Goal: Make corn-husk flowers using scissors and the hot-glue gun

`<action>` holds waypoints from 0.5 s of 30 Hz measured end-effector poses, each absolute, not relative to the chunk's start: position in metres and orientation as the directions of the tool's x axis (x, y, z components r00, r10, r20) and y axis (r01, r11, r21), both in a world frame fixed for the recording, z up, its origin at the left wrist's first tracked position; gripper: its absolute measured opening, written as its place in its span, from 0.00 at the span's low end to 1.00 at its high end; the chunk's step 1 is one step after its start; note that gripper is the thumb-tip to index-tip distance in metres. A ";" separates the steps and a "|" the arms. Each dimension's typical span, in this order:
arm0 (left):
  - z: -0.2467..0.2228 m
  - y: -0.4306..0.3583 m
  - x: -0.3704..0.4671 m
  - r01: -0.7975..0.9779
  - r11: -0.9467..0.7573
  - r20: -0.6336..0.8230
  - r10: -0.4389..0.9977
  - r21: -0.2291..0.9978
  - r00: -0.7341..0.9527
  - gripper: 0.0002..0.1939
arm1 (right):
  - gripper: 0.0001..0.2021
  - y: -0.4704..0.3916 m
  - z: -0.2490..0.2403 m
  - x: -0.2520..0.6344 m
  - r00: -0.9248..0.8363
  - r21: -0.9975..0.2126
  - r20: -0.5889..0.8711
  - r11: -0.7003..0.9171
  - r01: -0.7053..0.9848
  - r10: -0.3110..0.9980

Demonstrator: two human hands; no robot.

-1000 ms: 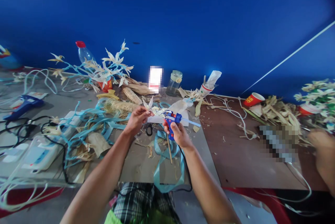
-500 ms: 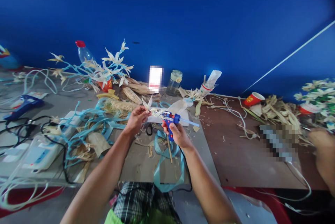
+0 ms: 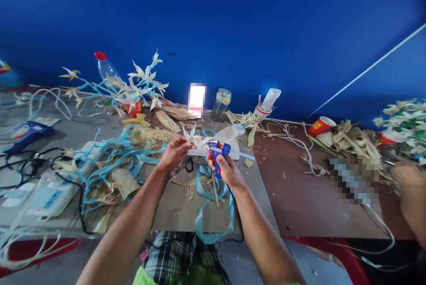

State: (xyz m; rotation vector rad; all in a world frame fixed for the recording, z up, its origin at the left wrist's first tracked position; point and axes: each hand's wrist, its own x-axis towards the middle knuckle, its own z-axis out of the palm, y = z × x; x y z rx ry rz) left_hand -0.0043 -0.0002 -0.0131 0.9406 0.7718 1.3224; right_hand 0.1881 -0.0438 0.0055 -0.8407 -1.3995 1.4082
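My right hand (image 3: 227,168) is wrapped round the handle of a blue glue gun (image 3: 218,157), with a pale glue stick (image 3: 244,155) sticking out of its rear. The gun's nozzle points left, toward my left hand (image 3: 178,151). There my fingers pinch a small whitish flower (image 3: 190,133) that looks made of dried husk petals; its lower part is hidden by the fingers. Between the hands lie pale husk pieces (image 3: 202,142) on the table. A light-blue ribbon (image 3: 199,223) loops down below the gun, beside a thin wooden stick (image 3: 215,189).
Left stand a power strip (image 3: 55,194), blue strips (image 3: 96,174) and a second glue gun (image 3: 28,135). Behind are husk flowers in a red cup (image 3: 133,108), a corn cob (image 3: 166,121) and a glass jar (image 3: 220,105). At right, another person's hand (image 3: 408,178) is near dried husks (image 3: 356,140).
My left hand has shifted slightly right with the flower, closer to the nozzle. The glue gun has barely moved, a touch to the right.
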 end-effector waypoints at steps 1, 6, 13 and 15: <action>-0.013 0.000 -0.005 -0.447 -0.001 0.054 0.993 0.895 0.105 0.13 | 0.25 -0.044 0.006 0.188 -0.324 -0.984 0.144 0.100 -0.150 0.935; -0.012 0.000 -0.005 -0.459 -0.038 0.091 0.991 0.887 0.094 0.13 | 0.25 -0.044 0.008 0.191 -0.365 -0.983 0.134 0.076 -0.170 0.921; -0.010 -0.001 -0.005 -0.463 -0.034 0.077 0.994 0.886 0.075 0.13 | 0.27 -0.044 0.007 0.195 -0.372 -0.988 0.113 0.065 -0.141 0.921; -0.009 -0.001 -0.006 -0.460 -0.044 0.087 0.994 0.887 0.071 0.13 | 0.27 -0.043 0.006 0.195 -0.367 -0.988 0.115 0.067 -0.142 0.923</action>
